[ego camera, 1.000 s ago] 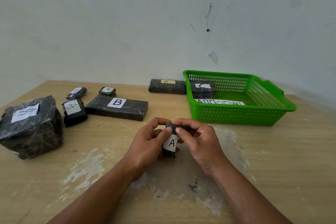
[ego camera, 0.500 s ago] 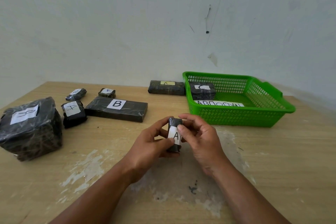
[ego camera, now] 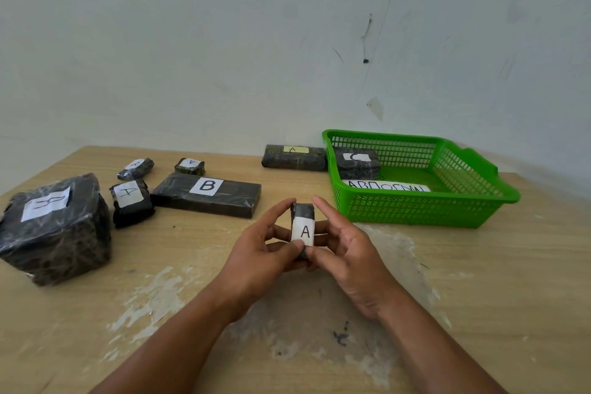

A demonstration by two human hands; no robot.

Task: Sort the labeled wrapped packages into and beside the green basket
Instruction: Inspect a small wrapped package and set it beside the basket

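Both hands hold a small black wrapped package (ego camera: pixel 303 229) with a white "A" label upright above the table's middle. My left hand (ego camera: pixel 260 254) pinches its left and lower edge; my right hand (ego camera: pixel 347 248) cups its right side. The green basket (ego camera: pixel 422 208) sits to the right and holds a "C" package (ego camera: pixel 357 163) and a long lettered paper strip (ego camera: pixel 385 186). A long "A" package (ego camera: pixel 294 157) lies just left of the basket.
On the left lie a big "B" bundle (ego camera: pixel 54 227), a small "A" package (ego camera: pixel 130 201), a flat "B" slab (ego camera: pixel 206 194) and two tiny packages (ego camera: pixel 136 167) (ego camera: pixel 190 166). A wall backs the wooden table (ego camera: pixel 479 281).
The small "A" package has been raised and turned upright between my hands, so its label faces me fully. My fingers have spread along its sides. Nothing else has moved.
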